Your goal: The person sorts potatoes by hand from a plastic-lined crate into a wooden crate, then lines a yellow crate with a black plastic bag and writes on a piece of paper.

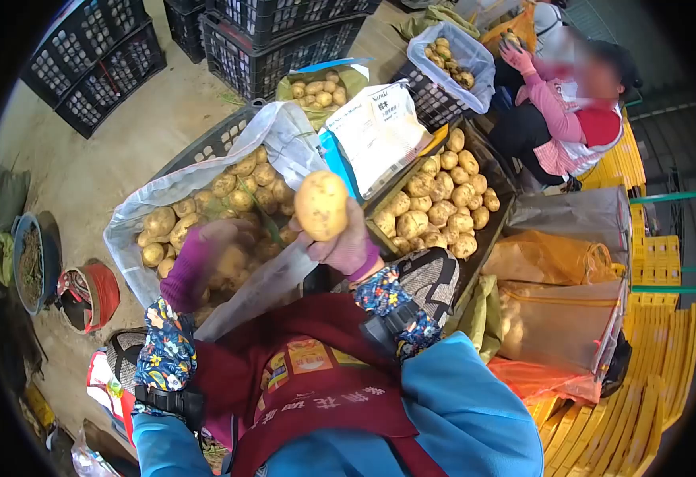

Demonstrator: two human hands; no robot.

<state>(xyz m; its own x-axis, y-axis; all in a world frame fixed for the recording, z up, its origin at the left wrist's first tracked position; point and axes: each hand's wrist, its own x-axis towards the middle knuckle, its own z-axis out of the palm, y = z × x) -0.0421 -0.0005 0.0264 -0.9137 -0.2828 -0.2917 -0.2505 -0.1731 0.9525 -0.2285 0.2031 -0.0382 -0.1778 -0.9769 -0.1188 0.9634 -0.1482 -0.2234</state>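
Crates of black slatted plastic [284,44] stand in the background, and a white printed bag with blue edge [376,131] lies across the gap between the dark rectangular crate [492,238] and the black crate lined with whitish sheet [129,256], both filled with potatoes. Left hand in purple glove [219,238] is blurred over the lined crate, so I cannot tell its fingers' state. Right hand in pinkish-purple glove [350,245] has fingers clamped on one large oval potato [321,206], smooth yellow with small brownish spots, raised above the lined crate's right side.
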